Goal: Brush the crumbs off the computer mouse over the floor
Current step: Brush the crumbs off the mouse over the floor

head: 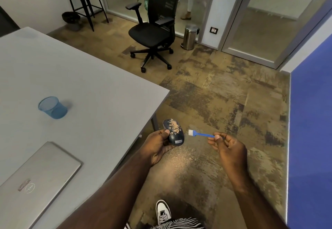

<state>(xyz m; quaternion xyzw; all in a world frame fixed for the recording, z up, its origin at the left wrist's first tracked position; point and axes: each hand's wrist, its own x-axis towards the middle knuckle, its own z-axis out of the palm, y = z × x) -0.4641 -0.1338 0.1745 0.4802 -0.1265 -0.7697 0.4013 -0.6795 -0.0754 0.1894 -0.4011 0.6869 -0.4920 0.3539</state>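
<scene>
Left hand (pixel 158 145) is clamped around the dark, smooth plastic computer mouse (pixel 173 132), held out past the grey worktop (pixel 89 77) over the patterned carpet floor (pixel 224 102); tan crumbs (pixel 173 126) coat its top. Right hand (pixel 227 147) pinches the small blue brush (pixel 201 134), bristles just beside the mouse. Light, hard, probably slippery: gripping its sides looks safest.

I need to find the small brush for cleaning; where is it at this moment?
In the head view, the brush is in the right hand, held over the floor, with its white bristles just right of the mouse in the left hand.
</scene>
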